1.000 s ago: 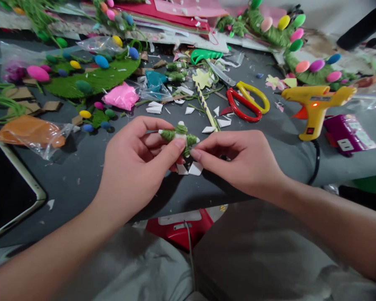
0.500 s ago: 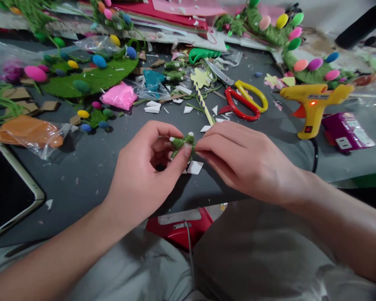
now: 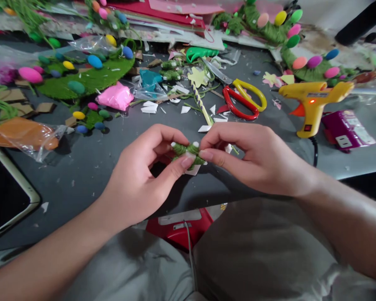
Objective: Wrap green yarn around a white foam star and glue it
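Between my hands is a small green yarn-wrapped piece (image 3: 181, 149) with white tips, shaped like a cross or star. My left hand (image 3: 150, 171) pinches it, the thumb lying over its middle and the fingers behind. On its right side, the thumb and forefinger of my right hand (image 3: 247, 156) grip one of its arms. A white scrap (image 3: 194, 170) lies on the table just below it. Similar green wrapped pieces (image 3: 171, 74) rest farther back among the clutter. Fingers hide part of the held piece.
Red-and-yellow scissors (image 3: 241, 112) and a yellow glue gun (image 3: 313, 104) with a lit light lie to the right, beside a purple box (image 3: 347, 129). Leftward are bagged orange clay (image 3: 25, 133), a pink packet (image 3: 115, 96), a green leaf shape (image 3: 90, 75) and a tablet (image 3: 6, 196).
The yarn-wrapped piece has turned and shows more of its arms. My right thumb has come into view, pressing on its right side. The camera view has shifted slightly.
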`<state>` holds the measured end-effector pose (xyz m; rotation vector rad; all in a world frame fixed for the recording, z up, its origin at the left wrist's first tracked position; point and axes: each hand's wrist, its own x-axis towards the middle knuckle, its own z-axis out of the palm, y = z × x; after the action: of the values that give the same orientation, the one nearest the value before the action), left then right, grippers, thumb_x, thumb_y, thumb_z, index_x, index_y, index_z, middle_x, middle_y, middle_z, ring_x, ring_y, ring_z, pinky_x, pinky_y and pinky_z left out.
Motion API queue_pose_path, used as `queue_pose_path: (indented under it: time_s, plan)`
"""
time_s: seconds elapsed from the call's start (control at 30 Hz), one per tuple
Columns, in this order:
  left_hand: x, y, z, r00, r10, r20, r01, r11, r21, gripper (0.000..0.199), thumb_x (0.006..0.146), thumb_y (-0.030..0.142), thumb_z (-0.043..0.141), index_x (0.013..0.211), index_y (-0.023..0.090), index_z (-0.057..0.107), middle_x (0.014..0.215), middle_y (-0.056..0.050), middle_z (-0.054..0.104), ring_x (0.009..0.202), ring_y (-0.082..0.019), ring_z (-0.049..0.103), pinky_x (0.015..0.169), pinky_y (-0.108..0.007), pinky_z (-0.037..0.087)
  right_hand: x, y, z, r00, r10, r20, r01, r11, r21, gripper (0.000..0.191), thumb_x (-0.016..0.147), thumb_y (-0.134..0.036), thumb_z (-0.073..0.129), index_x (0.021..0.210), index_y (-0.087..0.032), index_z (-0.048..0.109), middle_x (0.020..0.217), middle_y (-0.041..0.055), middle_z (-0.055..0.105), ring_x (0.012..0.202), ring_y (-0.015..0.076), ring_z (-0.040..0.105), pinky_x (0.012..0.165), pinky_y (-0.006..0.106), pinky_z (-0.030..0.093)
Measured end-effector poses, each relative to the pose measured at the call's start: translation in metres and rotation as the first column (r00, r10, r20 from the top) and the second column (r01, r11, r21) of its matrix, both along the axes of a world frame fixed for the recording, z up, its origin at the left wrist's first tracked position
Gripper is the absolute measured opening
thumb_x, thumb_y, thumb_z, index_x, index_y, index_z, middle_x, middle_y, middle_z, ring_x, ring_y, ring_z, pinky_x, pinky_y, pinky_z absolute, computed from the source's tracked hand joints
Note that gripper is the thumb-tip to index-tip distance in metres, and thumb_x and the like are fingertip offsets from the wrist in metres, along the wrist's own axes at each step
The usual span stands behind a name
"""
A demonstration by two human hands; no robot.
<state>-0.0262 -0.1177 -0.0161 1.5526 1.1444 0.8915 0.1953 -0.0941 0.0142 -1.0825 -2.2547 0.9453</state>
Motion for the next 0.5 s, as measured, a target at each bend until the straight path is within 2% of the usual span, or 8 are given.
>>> queue_pose_path:
  time_s: [0.23,0.5]
  plan:
    - [0.003,-0.005,-0.008,0.995,0.075,-0.071,-0.063,0.985,0.163,0.029,0.081,0.022,0.083,0.102,0.028,0.064,0.088,0.005,0.075,0.073,-0.011,0.071,0.065,-0.018,0.055,-0.001,-0.006,0.003,0.996,-0.059,0.067,0.068,0.988,-0.138,0.013,0.100,-0.027,0.058,0.098,-0.019,0.068,0.089,0.0016,0.072,0.076,0.0135,0.062,0.068,0.028,0.048]
    - [0.004,-0.004,-0.007,0.996,0.083,-0.041,-0.076,0.985,0.153,0.032,0.078,0.021,0.085,0.104,0.027,0.068,0.087,0.004,0.076,0.072,-0.013,0.072,0.063,-0.019,0.057,-0.007,-0.012,-0.001,0.988,-0.152,0.031,0.155,0.980,-0.126,0.010,0.098,-0.026,0.061,0.093,-0.021,0.067,0.082,-0.0013,0.071,0.069,0.0114,0.060,0.064,0.026,0.046]
